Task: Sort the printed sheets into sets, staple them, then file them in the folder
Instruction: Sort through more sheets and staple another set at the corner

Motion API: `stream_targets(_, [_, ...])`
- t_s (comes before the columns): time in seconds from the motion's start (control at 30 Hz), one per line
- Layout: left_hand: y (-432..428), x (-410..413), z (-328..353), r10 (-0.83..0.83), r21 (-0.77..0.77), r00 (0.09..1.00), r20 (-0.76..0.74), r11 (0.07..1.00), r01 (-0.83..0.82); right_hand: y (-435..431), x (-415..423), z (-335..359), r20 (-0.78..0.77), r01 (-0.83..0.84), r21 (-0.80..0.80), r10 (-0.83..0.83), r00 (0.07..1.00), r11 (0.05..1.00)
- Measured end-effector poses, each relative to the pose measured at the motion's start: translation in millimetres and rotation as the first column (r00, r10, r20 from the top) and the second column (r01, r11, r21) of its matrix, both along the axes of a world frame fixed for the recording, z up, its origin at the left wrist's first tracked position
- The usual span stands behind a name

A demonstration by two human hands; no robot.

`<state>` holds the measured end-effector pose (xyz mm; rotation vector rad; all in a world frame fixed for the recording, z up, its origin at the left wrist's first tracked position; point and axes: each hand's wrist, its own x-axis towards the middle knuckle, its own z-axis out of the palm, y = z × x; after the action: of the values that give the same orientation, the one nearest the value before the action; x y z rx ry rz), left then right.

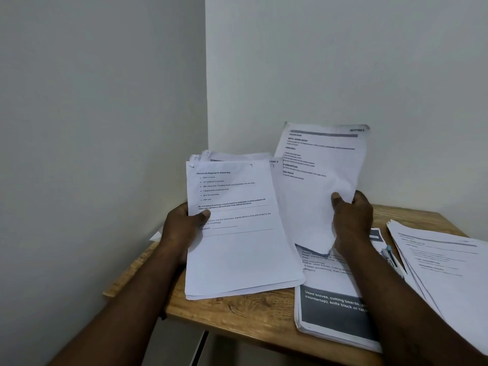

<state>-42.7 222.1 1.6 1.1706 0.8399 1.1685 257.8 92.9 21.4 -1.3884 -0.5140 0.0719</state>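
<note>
My left hand [184,228] grips a stack of printed sheets [237,249] by its left edge, thumb on the top page, which reads "Documents Required for Onboarding". My right hand [352,217] pinches a single printed sheet [319,175] near its lower right edge and holds it upright, to the right of the stack. A stapler [390,257] lies on the table, partly hidden behind my right forearm. No folder shows in view.
A pile of printed pages [332,310] with a dark banner lies on the small wooden table [237,315] under my right arm. Another fanned pile of sheets [443,262] lies at the right edge. The table stands in a corner between two white walls.
</note>
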Motion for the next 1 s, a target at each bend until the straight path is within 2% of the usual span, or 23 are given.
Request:
stream_targets(0.37, [12.3,0.2,-9.1,0.007,-0.022,1.0,-0.007,1.0,-0.007,-3.3,-2.8,3.1,0.015,0.102,0.012,-0.102,0.995,0.995])
stream_targets(0.47, [14.8,0.1,-10.8,0.026,-0.025,1.0,-0.014,0.999,-0.026,-4.9,-0.2,7.3,-0.033,0.127,0.125,-0.124,0.992,0.984])
stream_targets(0.53, [16.5,0.2,-11.4,0.032,-0.04,0.999,-0.011,0.999,-0.033,-7.0,3.1,11.2,-0.13,0.071,0.308,-0.031,0.991,0.949])
stream_targets(0.6, [16.9,0.0,-11.0,0.035,-0.042,0.999,-0.017,0.998,-0.036,-8.1,8.8,10.9,-0.189,-0.054,0.467,0.159,0.969,0.882])
stream_targets(0.7, [18.7,1.0,-12.7,0.054,-0.03,0.997,-0.048,0.998,-0.056,-7.9,14.0,4.4,-0.174,-0.292,0.622,0.492,0.853,0.727])
stream_targets(0.77, [20.2,1.3,-14.7,0.064,-0.009,0.995,-0.074,0.998,-0.065,-9.2,11.6,2.9,-0.138,-0.404,0.662,0.632,0.762,0.631])
stream_targets(0.83, [24.3,1.6,-18.2,0.077,0.009,0.992,-0.096,0.997,-0.077,-12.3,4.7,7.5,-0.154,-0.436,0.662,0.68,0.717,0.61])
stream_targets(1.0, [19.0,2.5,-14.9,0.099,0.035,0.989,-0.112,0.995,-0.095,-7.7,3.4,4.9,-0.18,-0.387,0.705,0.678,0.713,0.594])
